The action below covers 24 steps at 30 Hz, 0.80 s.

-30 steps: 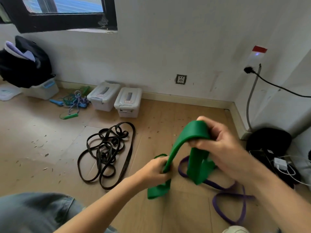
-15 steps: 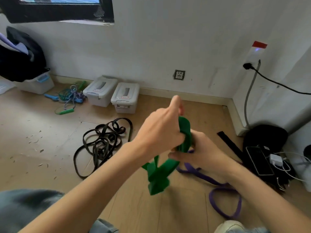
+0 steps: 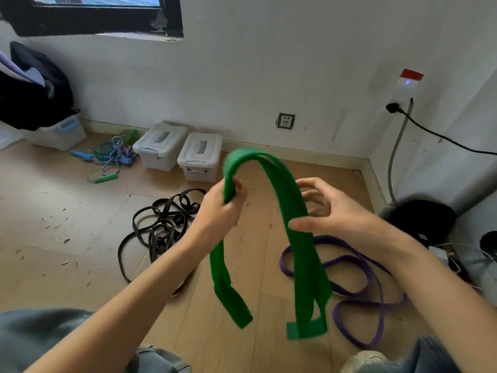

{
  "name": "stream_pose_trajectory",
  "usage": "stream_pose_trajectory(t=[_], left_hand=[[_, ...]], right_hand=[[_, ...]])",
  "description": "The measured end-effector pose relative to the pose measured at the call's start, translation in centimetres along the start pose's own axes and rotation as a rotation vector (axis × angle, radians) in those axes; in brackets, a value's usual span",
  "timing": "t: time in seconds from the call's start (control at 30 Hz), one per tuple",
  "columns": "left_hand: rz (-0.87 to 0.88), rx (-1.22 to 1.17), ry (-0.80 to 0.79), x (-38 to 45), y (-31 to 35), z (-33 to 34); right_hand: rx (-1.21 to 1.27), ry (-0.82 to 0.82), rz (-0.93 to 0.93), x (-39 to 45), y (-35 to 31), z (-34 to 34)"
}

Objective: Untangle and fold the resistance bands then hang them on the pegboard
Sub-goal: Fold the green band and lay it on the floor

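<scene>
Band, green (image 3: 285,195): wide flat resistance loop, held in mid-air above wooden floor (image 3: 67,211). Bent into an inverted U, crown toward the far wall, long axis near vertical, both doubled ends hanging down toward the viewer. Left end lower tip blurred; right end folded square at the bottom.

Left hand (image 3: 219,211): fingers curled round the left leg of the green band just below the crown, gripping it.

Right hand (image 3: 330,214): fingers spread and loosely bent behind the right leg, thumb in front across it; contact with the band at the thumb hard to judge, no firm pinch visible.

Band, purple (image 3: 360,286): thin loop lying in curves on the floor at right, partly hidden behind the green band and right forearm.

Bands, black (image 3: 161,224): tangled heap on the floor left of centre, partly hidden by left forearm.

Boxes, lidded, white plastic (image 3: 183,152): two, side by side against the skirting; lids closed, contents not visible.

Tub, white with blue latch (image 3: 59,133): far left, cut off by frame edge, dark clothing (image 3: 32,92) piled on top; interior hidden.

Skipping ropes, green and blue (image 3: 110,154): bundle on the floor left of the boxes.

Bag, black (image 3: 422,222): right corner, cables beside it, cut off at the edge.
</scene>
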<state>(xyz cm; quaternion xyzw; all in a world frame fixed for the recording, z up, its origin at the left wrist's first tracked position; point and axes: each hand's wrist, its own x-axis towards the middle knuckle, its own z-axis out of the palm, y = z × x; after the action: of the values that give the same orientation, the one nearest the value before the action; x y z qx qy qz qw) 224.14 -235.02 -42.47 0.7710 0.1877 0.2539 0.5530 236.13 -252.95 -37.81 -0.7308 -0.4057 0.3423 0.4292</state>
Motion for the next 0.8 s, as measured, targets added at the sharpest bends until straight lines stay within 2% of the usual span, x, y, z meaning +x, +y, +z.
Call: stream_pose_trajectory(t=[0.07,0.17,0.27,0.4,0.47,0.67,0.8], left_hand=[[0.128,0.166,-0.073,0.3,2.6,0.2],[0.129,0.384,-0.207,-0.7,4.2,1.9],[0.119,0.369,-0.15,-0.8,3.9,2.2],[0.124,0.317,-0.18,-0.2,3.6,0.7],[0.111,0.354,-0.187,-0.3,3.3,0.3],[0.124,0.361,-0.102,0.7,3.1,-1.4],[0.115,0.322,-0.013,1.2,3.0,-2.7]], right_hand=[[0.029,-0.02,-0.027,0.2,0.2,1.5],[-0.014,0.051,-0.091,0.8,0.6,3.7],[-0.073,0.178,-0.12,1.2,0.8,3.1],[-0.302,-0.003,-0.045,1.5,2.0,2.8],[-0.374,-0.031,-0.023,2.0,3.0,3.2],[-0.431,-0.01,0.056,2.7,6.2,2.6],[-0.524,0.109,-0.015,3.1,6.9,2.3]])
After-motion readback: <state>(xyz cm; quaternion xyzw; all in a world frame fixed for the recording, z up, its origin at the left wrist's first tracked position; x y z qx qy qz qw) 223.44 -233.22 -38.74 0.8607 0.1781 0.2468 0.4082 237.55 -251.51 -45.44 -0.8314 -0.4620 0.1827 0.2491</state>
